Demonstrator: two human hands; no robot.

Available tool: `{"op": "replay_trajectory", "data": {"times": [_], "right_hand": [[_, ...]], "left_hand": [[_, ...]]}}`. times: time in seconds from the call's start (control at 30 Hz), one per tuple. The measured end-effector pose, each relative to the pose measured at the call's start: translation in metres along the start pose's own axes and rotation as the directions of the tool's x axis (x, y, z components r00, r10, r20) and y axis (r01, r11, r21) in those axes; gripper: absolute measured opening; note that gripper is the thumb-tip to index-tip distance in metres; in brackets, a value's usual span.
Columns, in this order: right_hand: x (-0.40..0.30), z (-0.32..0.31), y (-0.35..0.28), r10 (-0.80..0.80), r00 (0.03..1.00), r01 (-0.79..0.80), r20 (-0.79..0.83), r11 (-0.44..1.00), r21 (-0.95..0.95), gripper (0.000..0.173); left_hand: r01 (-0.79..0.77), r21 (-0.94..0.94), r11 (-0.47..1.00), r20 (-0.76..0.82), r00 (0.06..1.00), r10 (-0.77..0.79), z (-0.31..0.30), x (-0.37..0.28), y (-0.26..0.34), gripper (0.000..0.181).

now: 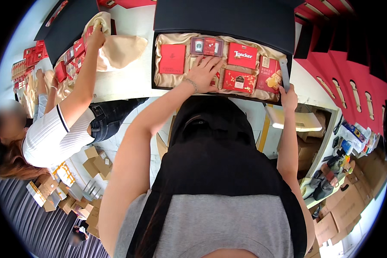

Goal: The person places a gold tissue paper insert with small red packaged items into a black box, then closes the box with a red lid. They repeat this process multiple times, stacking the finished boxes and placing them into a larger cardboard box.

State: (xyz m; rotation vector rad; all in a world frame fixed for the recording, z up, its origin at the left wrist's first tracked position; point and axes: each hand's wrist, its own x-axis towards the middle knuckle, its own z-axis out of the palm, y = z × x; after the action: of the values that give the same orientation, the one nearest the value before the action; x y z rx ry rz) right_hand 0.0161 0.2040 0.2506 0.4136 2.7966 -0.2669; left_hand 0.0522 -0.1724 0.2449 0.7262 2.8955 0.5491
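Note:
A black gift box (222, 19) lies with its lid folded back, lined with gold satin cloth (169, 38). My left hand (206, 72) is spread over the middle of its contents, fingertips by a small set of cups in a clear-fronted pack (207, 46). Its palm partly hides packages underneath. In my right hand (288, 96) is a flat metal tool (284, 72), like a ruler or scraper, upright at the box's right side against the satin. Around the hands sit a plain red box (173, 59), a Loacker box (242, 55), a red tea box (238, 81) and a red biscuit box (268, 74).
A co-worker (58, 129) at the left handles gold satin (122, 51) over another gift box. Red bags or sleeves with slotted openings (348, 80) stack at the right. A shelf (325, 151) and open cardboard boxes (98, 161) stand below the table's level.

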Motion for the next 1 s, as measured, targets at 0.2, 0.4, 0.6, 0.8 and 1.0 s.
{"op": "replay_trajectory", "data": {"times": [0.2, 0.4, 0.6, 0.8, 1.0], "right_hand": [[0.008, 0.001, -0.017, 0.066, 0.998, -0.066, -0.007, 0.983, -0.172, 0.045], [0.013, 0.004, -0.012, 0.037, 0.999, -0.033, 0.015, 0.979, -0.201, 0.045], [0.01, 0.003, -0.013, 0.022, 1.0, -0.021, 0.002, 0.982, -0.19, 0.043], [0.01, 0.002, -0.011, 0.022, 0.999, -0.016, 0.033, 0.981, -0.192, 0.046], [0.018, 0.004, -0.01, -0.027, 0.998, 0.036, 0.056, 0.987, -0.154, 0.047]], "left_hand": [[-0.083, 0.014, 0.996, 0.181, 0.98, 0.079, -0.007, 0.001, -0.011, 0.092], [-0.302, -0.033, 0.953, 0.234, 0.925, 0.301, -0.021, -0.003, -0.041, 0.093], [-0.21, -0.032, 0.977, 0.39, 0.898, 0.206, -0.021, 0.008, -0.041, 0.102], [-0.207, -0.005, 0.978, 0.377, 0.906, 0.193, -0.016, 0.005, -0.036, 0.097], [-0.186, 0.137, 0.973, 0.232, 0.961, 0.151, 0.012, -0.004, -0.031, 0.078]]}}
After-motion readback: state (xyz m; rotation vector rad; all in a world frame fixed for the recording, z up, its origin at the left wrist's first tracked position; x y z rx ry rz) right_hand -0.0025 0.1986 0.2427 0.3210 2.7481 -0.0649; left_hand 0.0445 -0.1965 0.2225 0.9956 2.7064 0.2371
